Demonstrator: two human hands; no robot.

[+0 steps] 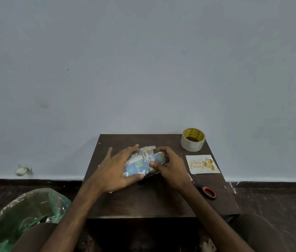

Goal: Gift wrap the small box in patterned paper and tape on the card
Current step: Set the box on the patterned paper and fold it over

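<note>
The box (147,157), wrapped in thin paper (134,168), sat in the middle of the desk (152,200). The left grip (118,168) held its 9 o'clock end. The right grip (169,166) pinched the paper at the 3 o'clock end. The box looked light and stiff. The paper could tear, so the hard edges looked best to hold. The card (202,164) lay further off at 3 o'clock.

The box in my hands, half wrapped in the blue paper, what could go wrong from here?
1. Your left hand and right hand both hold the box; the tape roll stands at the table's far corner, so reaching for it may let the fold spring open.
2. Printed packaging shows between the paper edges, so a gap may remain.
3. The scissors lie by your right forearm and might get knocked off.
</note>
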